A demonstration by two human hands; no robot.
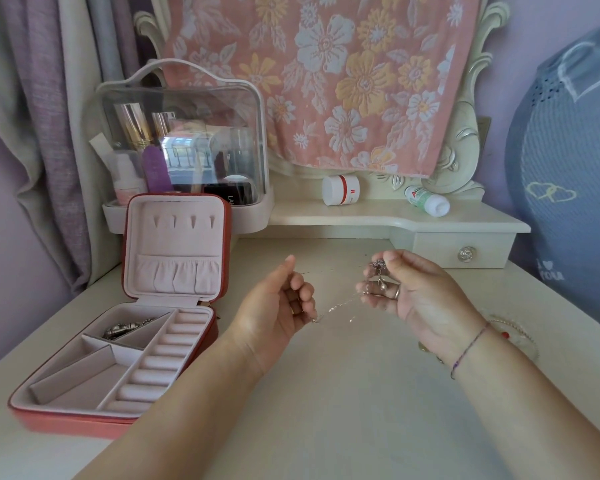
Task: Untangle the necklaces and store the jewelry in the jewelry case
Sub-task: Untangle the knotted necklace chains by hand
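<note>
Two bare forearms reach over a matte cream tabletop [326, 393]. L hand [278, 306], fingers curled, pinches one end of a thin silver chain [336, 308]. R hand [413, 289], fingers also curled, holds a bunched knot of pendants [378, 271]. The chain runs between them, above the table. Left of the hands sits the square jewelry case [84, 379], lid up: coral-red shell, pale pink velvety lining, ring rolls, and a silver piece [127, 329] in a rear compartment. Behind are a clear plastic cosmetics box [181, 147] and a floral woven towel [326, 81].
</note>
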